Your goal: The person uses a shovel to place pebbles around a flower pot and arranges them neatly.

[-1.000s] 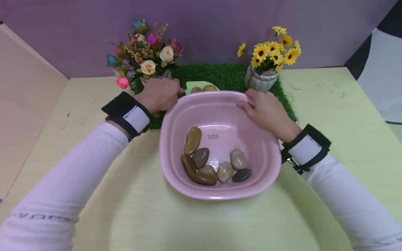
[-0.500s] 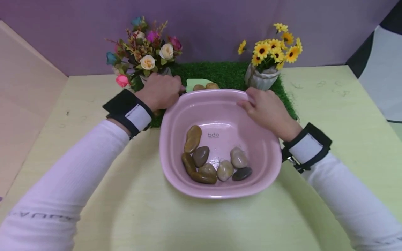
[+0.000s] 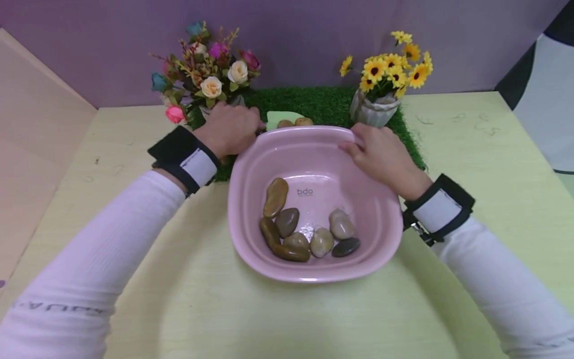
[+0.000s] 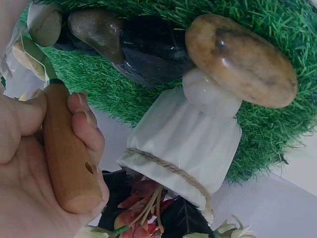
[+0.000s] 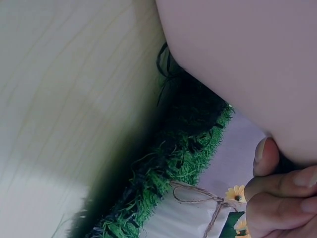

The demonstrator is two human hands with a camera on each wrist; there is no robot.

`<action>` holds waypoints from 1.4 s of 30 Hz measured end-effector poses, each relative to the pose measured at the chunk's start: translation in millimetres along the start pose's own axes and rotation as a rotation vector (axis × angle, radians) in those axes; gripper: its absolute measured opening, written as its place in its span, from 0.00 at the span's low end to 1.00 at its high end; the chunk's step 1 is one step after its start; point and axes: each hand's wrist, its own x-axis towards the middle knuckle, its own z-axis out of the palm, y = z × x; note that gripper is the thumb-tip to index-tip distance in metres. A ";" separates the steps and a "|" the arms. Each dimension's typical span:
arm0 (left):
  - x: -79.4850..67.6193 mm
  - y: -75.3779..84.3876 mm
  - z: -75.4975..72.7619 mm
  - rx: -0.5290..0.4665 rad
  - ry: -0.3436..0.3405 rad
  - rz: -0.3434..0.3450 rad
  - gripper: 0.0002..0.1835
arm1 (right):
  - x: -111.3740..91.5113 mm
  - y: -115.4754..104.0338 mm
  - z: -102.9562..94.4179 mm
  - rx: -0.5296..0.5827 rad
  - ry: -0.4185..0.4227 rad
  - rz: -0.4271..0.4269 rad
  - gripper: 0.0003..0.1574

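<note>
My left hand (image 3: 230, 129) is wrapped around the wooden handle of a trowel (image 4: 69, 148); its light green blade (image 3: 277, 116) lies over the artificial grass behind the basin. Two pale brown stones (image 3: 304, 121) show on that blade, partly hidden by the basin's far rim. The pink basin (image 3: 309, 275) is tilted towards me, far rim raised. Inside, several smooth stones (image 3: 321, 243) are gathered along the near and left sides. My right hand (image 3: 381, 154) grips the far right rim, thumb inside and fingers (image 5: 277, 186) behind it.
A pot of mixed flowers (image 3: 211, 80) stands behind my left hand, and a pot of yellow flowers (image 3: 374, 109) behind my right. Both are on the green grass mat (image 3: 314, 102). Larger stones (image 4: 242, 59) sit on the mat beside the left pot (image 4: 183, 144).
The stones on the trowel blade show slightly farther right than before. Both hands keep their hold, and the basin and its stones stay nearly still while the head view shifts a little.
</note>
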 end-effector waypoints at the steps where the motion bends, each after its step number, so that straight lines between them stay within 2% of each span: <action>1: 0.1 0.2 0.1 0.008 0.005 0.001 0.19 | -0.1 0.1 0.1 -0.001 0.000 0.001 0.19; 9: 1.9 3.3 -1.0 0.105 0.027 0.011 0.21 | -0.3 0.3 1.0 -0.010 0.001 0.001 0.18; 16: 0.3 11.0 -2.4 0.215 0.085 0.033 0.18 | -0.2 1.0 0.9 -0.008 -0.002 0.009 0.18; 27: -1.0 15.2 0.2 0.280 0.129 0.055 0.16 | 0.5 -0.3 -0.2 -0.001 -0.001 0.004 0.18; 36: -2.4 15.0 10.6 0.342 0.327 0.098 0.15 | 0.8 0.5 2.2 -0.004 -0.008 0.015 0.18; 42: -4.4 19.1 22.7 0.381 0.518 0.081 0.17 | 0.8 0.5 1.9 -0.009 -0.007 0.012 0.18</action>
